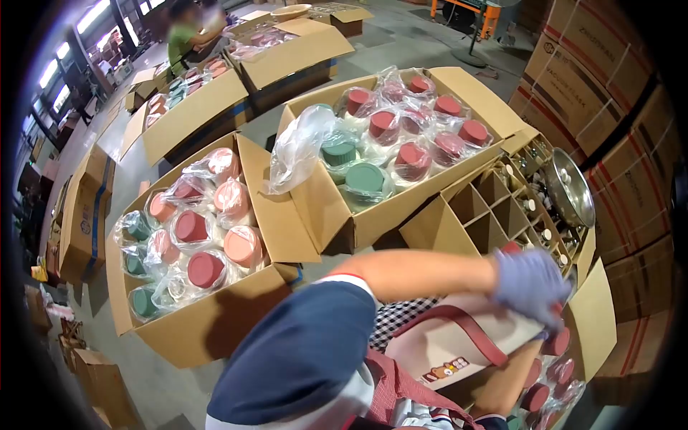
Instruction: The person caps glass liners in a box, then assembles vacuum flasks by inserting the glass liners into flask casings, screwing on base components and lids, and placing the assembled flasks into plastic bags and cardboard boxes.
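Observation:
A cream vacuum flask (pixel 459 337) lies tilted across my front, with a dark red handle and a cartoon bear print on its side. My left hand (pixel 530 284), in a lavender glove and blurred, is closed over the flask's top end at the right. Red parts show at the edges of that glove. My right forearm passes below the flask, and only a sliver of my gloved right hand (pixel 546 335) shows by its top end; those fingers are hidden. Beneath and right of my hands, a carton holds several red-capped flasks (pixel 536 396) in clear plastic.
Ahead stand open cartons (pixel 335 208) of bagged flasks with red, pink and green caps. A divided carton (pixel 469 204) holds small capped items, and a metal bowl (pixel 571 188) rests on it. Sealed cartons (pixel 580 86) are stacked right. A person in green (pixel 183 39) is at the back.

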`<state>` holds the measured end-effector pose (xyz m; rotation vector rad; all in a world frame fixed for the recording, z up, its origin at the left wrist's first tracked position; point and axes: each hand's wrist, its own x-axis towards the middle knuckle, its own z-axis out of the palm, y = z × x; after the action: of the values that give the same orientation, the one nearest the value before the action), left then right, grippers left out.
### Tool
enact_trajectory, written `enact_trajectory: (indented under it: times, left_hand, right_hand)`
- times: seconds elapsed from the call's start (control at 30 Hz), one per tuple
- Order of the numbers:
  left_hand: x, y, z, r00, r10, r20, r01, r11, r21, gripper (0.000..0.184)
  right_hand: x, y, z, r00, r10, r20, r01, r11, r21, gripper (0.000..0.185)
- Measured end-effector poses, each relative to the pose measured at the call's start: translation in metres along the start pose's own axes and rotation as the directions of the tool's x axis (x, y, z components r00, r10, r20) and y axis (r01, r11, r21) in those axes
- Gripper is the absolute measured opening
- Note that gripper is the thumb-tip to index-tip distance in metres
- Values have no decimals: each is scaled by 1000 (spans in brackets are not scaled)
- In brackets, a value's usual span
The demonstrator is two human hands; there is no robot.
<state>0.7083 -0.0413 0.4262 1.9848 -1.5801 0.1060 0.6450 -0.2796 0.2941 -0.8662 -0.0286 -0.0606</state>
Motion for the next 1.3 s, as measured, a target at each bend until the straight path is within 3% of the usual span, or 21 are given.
enact_trajectory:
  times: [0.07, 0.17, 0.27, 0.37, 0.43, 0.47, 0.53, 0.7, 0.73, 0.77, 0.8, 0.83, 0.9, 0.93, 0.97, 1.0, 1.1, 1.13, 1.17, 1.23, 1.3]
  left_hand:
    - [5, 5, 14, 998, -13, 66, -5, 963, 270, 45]
    - [-10, -34, 21, 971, 37, -235, -140, 888, -438, 31]
    - [-19, -29, 36, 730, -159, -664, -202, 879, -433, 16]
    - [-33, 13, 35, 671, 29, -741, -310, 919, -245, 11]
    - [-39, 48, 29, 638, 119, -760, -380, 908, -176, 17]
    - [-47, 60, 29, 666, 158, -729, -372, 918, -141, 24]
    - [-57, 84, 32, 643, 193, -741, -429, 892, -139, 27]
    - [-63, 128, 51, 654, 277, -704, -479, 872, -101, 31]
    - [-60, 131, 56, 665, 311, -679, -429, 903, -7, 33]
    - [-61, 125, 49, 738, 347, -578, -429, 903, -6, 28]
    - [-64, 112, 41, 774, 256, -579, -405, 903, -143, 29]
    - [-67, 95, 31, 809, 171, -563, -376, 886, -272, 30]
    - [-100, 38, 6, 628, 124, -768, -265, 962, -61, 19]
    - [-125, 3, -6, 697, -27, -717, -164, 967, -196, 12]
    - [-149, -27, -14, 692, -347, -633, -50, 852, -522, 13]
    - [-170, -63, -11, 603, -550, -578, -58, 693, -719, 21]
    - [-234, -167, 41, 220, -873, -435, 20, 450, -893, 31]
    - [-251, -189, 66, 90, -933, -350, -7, 351, -937, 35]
    - [-259, -199, 81, -35, -968, -249, -51, 250, -967, 40]
    - [-266, -195, 69, 28, -995, -101, -230, 92, -969, 40]
    - [-249, -210, 75, 19, -982, -186, -98, 183, -978, 38]
  right_hand:
    - [-3, 5, -15, 999, 5, 33, -4, 1000, -11, 63]
    - [-6, 3, -7, 1000, 3, 23, -2, 1000, -18, 57]
    - [-6, -21, 37, 963, -43, -266, 19, 995, -93, 49]
    - [-9, -86, 59, 947, 302, 109, -26, 409, -912, 34]
    - [-29, -98, 137, 944, 283, 169, 166, 37, -985, 30]
    - [-44, -98, 159, 944, 286, 166, 163, 35, -986, 30]
    - [-70, -100, 190, 874, 253, 415, 486, -429, -761, 22]
    - [-113, -104, 162, 893, 343, 290, 440, -541, -716, 9]
    - [-118, -94, 115, 924, -16, 383, 338, -436, -834, 9]
    - [-119, -99, 142, 980, 57, 192, 199, -395, -897, 10]
    - [-119, -105, 170, 992, 128, -7, 43, -386, -922, 13]
    - [-115, -104, 141, 998, 64, -2, 4, -82, -997, 13]
    - [-119, -61, 128, 846, -490, 211, 218, -44, -975, 13]
    - [-129, -48, 70, 740, -416, 528, 312, -484, -818, 18]
    - [-143, -15, 31, 897, -357, 261, 63, -481, -875, 35]
    - [-155, 23, 13, 864, -156, 478, 265, -666, -697, 56]
    - [-158, 108, 18, 852, 147, 502, 472, -631, -616, 51]
    - [-153, 157, 13, 958, -242, 156, 134, -105, -985, 39]
    - [-154, 179, 13, 913, -363, -185, -57, 336, -940, 39]
    - [-159, 174, 32, 845, -312, -434, -114, 688, -717, 38]
    - [-169, 158, 51, 853, -245, -461, -86, 805, -587, 37]
